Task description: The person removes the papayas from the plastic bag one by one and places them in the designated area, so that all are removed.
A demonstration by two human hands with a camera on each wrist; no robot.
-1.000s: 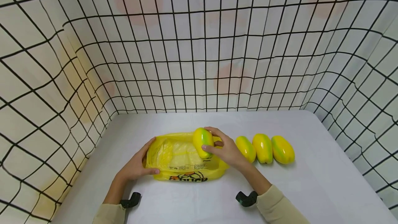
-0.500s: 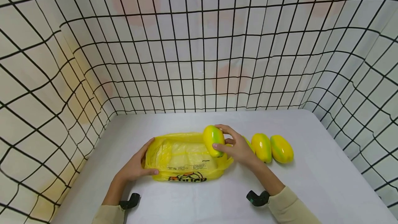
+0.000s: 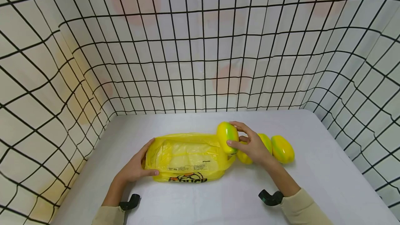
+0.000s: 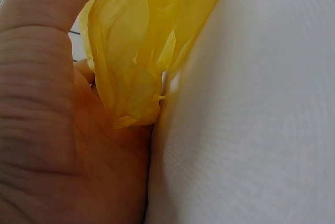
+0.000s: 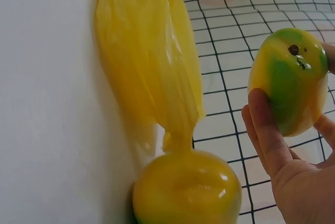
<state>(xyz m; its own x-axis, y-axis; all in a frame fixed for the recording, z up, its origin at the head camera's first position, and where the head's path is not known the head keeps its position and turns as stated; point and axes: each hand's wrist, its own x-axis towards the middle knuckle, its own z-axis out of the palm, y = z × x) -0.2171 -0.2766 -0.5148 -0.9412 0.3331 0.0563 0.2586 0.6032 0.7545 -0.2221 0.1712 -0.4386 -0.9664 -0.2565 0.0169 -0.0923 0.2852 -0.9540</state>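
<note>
My right hand (image 3: 254,148) pinches a glossy yellow-green mango-like fruit (image 3: 226,136) between thumb and fingertips, raised over the right end of a yellow plastic bag (image 3: 215,175). In the right wrist view a dark stem dot shows on the held fruit (image 5: 282,90). The bag lies on its side, wide and shallow, with black print along its near wall. Around its left end my left hand (image 3: 134,166) holds the bag, thumb on the near side and fingers on the far side. The left wrist view shows the crinkled bag end (image 4: 128,77) between thumb and palm.
Right of the bag rest three similar fruits: one (image 3: 243,157) partly behind my right hand, a middle one (image 3: 265,141), and an outer one (image 3: 282,149). White cloth covers the table (image 3: 200,204). Black wire mesh (image 3: 204,61) encloses the back and both sides.
My right hand has moved right and slightly up with the fruit, from over the bag's inside to over its right end. My left hand keeps its place on the bag.
</note>
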